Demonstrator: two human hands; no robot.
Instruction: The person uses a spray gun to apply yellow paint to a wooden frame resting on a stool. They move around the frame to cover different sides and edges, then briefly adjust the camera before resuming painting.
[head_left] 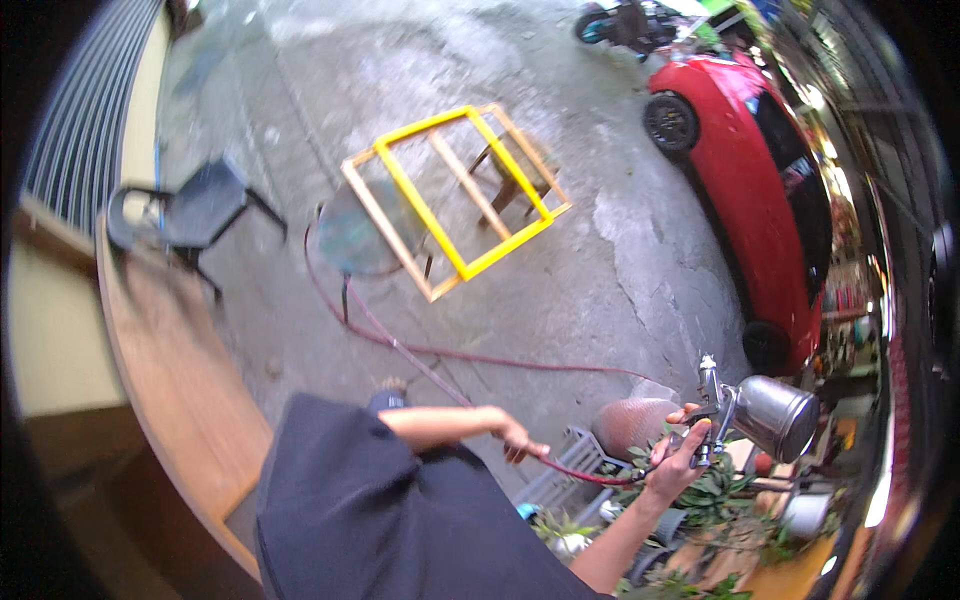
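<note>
My right hand (684,456) is wrapped round the handle of a spray gun (780,412) with a shiny metal cup, held out to the right. A red hose (588,476) runs from the gun's base back to my left hand (518,441), whose fingers are closed round it. Farther off, a slatted wooden frame (388,229) rests flat, raised above the ground, its bars partly bright yellow and partly bare wood. Under its left side stands a round table (352,235); a small brown stool (508,192) is beneath its right part.
The hose loops across the grey concrete floor (560,310) past the table. On the left are a dark plastic chair (205,205) and a wooden ledge (180,390). A red car (740,190) stands at right, with a motorbike (625,28) beyond. Potted plants (715,492) crowd the lower right.
</note>
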